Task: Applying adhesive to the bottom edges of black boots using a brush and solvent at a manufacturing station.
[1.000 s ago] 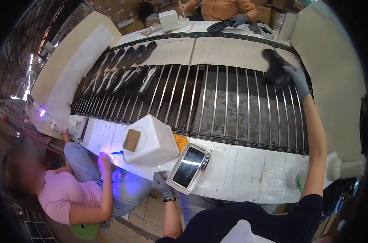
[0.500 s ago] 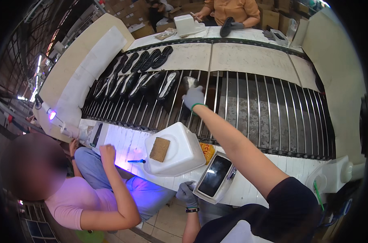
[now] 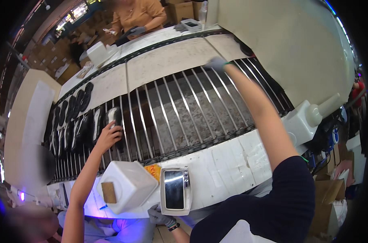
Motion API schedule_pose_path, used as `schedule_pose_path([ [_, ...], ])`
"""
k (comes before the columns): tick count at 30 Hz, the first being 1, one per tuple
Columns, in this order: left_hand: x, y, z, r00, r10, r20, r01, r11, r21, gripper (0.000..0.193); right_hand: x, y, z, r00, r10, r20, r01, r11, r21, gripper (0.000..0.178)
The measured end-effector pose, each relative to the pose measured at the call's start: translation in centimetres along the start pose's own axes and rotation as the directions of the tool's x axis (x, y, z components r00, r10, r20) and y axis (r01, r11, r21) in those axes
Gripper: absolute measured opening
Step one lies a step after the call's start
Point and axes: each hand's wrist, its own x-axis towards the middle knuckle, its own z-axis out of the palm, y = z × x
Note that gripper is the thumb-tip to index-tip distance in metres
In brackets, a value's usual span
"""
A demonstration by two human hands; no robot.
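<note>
My right hand [image 3: 217, 64], in a grey glove with a green band at the wrist, is stretched out over the far edge of the metal bars. Motion smears its fingers. A dark shoe part [image 3: 243, 48] lies beyond it on the pale belt. My left hand [image 3: 160, 215], also gloved, has curled fingers beside the near left corner of a white tray [image 3: 186, 207] holding a dark, shiny surface. What those fingers hold, if anything, is hidden. At the left, a co-worker's bare hand [image 3: 109, 137] touches a black shoe upper [image 3: 113, 115] with a whitish underside.
Several black shoe uppers [image 3: 75, 135] lie on the bars [image 3: 173, 117], with black soles [image 3: 85, 97] on the belt [image 3: 167, 60] behind. An upturned white tub [image 3: 129, 182] carries a brown sponge block [image 3: 109, 192]. Another person [image 3: 140, 16] works across the line.
My right hand has left the shoe upper and swung far right. The view has turned right. The co-worker's arm has reached onto the bars to that upper. My left hand stays by the tray.
</note>
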Motion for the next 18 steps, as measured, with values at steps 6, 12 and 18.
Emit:
schedule_pose_path([
  [6, 5.8, 11.7, -0.8, 0.883, 0.385, 0.268, -0.456, 0.573, 0.680, 0.023, -18.5, 26.8, -10.6, 0.616, 0.782, 0.090, -0.754, 0.553, 0.355, 0.081],
  [12, -25.8, -3.4, 13.3, 0.598, -0.351, -0.721, 0.348, 0.924, -0.161, 0.039, -18.5, 30.2, -7.3, 0.723, 0.686, 0.080, -0.681, 0.728, -0.078, 0.086],
  [18, -28.4, -11.8, 13.6, 0.640, -0.208, -0.740, 0.198, 0.975, -0.102, 0.034, -17.0, 27.0, -0.4, 0.525, 0.818, -0.236, -0.849, 0.484, -0.212, 0.049],
])
